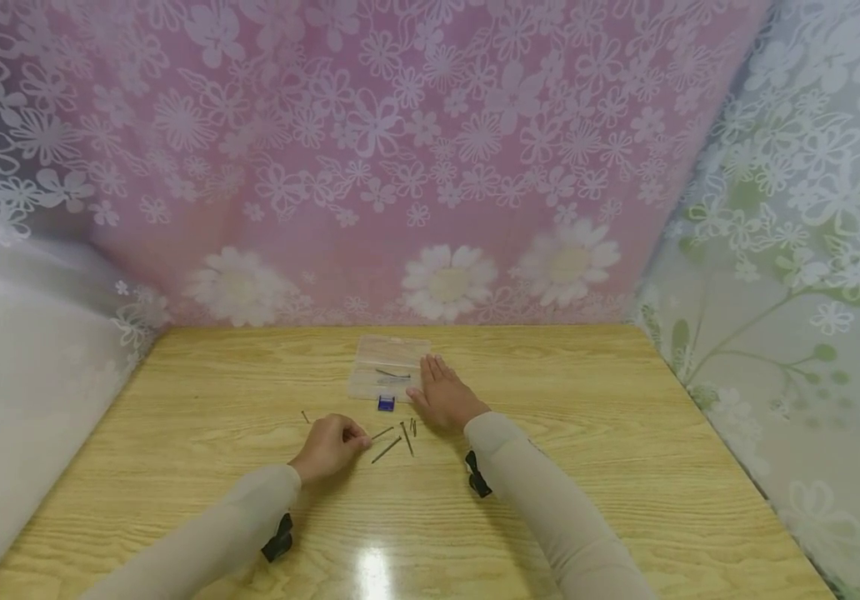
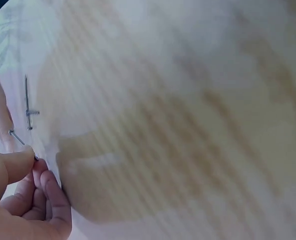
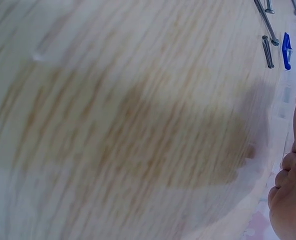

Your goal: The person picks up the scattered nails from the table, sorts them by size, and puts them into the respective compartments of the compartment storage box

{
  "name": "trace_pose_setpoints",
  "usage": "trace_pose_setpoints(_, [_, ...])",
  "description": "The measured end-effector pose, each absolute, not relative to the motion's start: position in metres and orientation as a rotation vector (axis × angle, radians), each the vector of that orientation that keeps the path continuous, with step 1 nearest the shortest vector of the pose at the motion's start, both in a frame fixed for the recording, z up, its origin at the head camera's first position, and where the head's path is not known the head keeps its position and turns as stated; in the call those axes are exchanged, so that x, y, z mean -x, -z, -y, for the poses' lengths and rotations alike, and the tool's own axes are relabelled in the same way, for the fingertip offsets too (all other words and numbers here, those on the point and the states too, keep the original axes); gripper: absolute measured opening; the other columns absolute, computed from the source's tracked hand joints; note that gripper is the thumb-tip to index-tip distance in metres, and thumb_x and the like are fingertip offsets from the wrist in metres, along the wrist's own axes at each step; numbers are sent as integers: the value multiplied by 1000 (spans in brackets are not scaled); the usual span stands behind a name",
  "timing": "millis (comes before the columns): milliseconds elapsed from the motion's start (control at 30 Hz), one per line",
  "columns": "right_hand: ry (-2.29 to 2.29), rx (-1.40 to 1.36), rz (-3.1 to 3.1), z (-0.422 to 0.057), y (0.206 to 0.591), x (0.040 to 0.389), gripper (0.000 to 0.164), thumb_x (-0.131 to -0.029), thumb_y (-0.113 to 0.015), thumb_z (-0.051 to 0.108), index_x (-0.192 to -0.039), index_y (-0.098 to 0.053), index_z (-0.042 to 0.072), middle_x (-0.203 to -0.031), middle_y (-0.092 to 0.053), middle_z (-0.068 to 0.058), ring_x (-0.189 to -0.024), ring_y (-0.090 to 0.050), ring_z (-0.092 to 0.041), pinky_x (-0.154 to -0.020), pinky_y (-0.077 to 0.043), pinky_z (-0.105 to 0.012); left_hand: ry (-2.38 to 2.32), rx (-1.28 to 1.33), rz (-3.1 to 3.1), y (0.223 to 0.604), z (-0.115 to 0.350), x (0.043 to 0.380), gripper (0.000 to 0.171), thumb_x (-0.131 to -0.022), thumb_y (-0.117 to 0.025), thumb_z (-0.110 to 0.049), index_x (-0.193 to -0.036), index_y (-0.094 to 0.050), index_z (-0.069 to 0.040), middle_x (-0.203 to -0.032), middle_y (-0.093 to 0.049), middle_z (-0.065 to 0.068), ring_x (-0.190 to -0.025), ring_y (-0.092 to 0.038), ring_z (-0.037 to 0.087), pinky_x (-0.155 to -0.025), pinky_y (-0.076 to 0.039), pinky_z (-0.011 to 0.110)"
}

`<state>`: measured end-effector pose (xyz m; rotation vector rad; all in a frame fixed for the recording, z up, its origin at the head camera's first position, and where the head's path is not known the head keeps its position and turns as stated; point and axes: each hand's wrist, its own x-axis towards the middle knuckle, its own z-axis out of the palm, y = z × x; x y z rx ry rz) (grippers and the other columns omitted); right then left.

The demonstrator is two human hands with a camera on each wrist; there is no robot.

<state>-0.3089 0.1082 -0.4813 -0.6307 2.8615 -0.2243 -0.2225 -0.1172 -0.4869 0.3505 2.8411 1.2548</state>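
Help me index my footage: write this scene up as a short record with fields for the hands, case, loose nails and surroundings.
Left hand: pinches a nail between thumb and finger
Right hand: fingers extended, at the right edge of the clear case
Clasp: blue, at the case's near edge
Case contents: some nails, exact count unclear
Loose nails: between the hands, with another beyond the left hand
Surface: wood-grain table
Backdrop: pink floral covering
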Motion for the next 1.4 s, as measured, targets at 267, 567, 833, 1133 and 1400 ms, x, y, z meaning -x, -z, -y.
trace_pose_setpoints(267, [262,651,-2856,-108,480,306,73,-103,-21,51,-153,-2,1,-160,-2,-16,-147,0,-29,-118,-9,-43,-1404,-145,-2645,479,126,234,10,-90,-67,-10,-85,-71,-3,-86,-68,3,-78,-59,13,-66,-48,26])
trace_pose_setpoints(567, [244,656,-2856,-108,481,308,73,-103,-18,52,-153,-1,2,-160,0,-16,-147,1,-28,-118,-8,-42,-1526,-55,-2582,458,131,254,9,-91,-67,-12,-91,-70,-3,-92,-69,9,-85,-65,21,-71,-53,31])
trace_pose_setpoints(833, [241,671,-2862,-108,477,308,73,-103,-21,51,-153,-3,0,-159,-2,-17,-147,0,-29,-118,-9,-43,-1607,-37,-2564,438,129,276,17,-91,-68,-18,-99,-70,-2,-101,-69,13,-98,-64,34,-86,-51,47])
trace_pose_setpoints(1133, [237,655,-2875,-108,477,308,74,-103,-23,52,-153,-4,1,-159,-4,-17,-147,-1,-29,-118,-10,-43,-1501,-100,-2793,431,116,295,11,-89,-70,-15,-92,-73,-5,-92,-70,9,-85,-64,25,-72,-53,37])
trace_pose_setpoints(1400, [239,647,-2866,-109,479,310,74,-103,-23,52,-153,-4,1,-160,-3,-17,-147,0,-29,-118,-11,-44,-1432,-162,-2923,437,101,307,8,-87,-71,-10,-89,-73,-2,-86,-70,12,-79,-65,25,-72,-54,39])
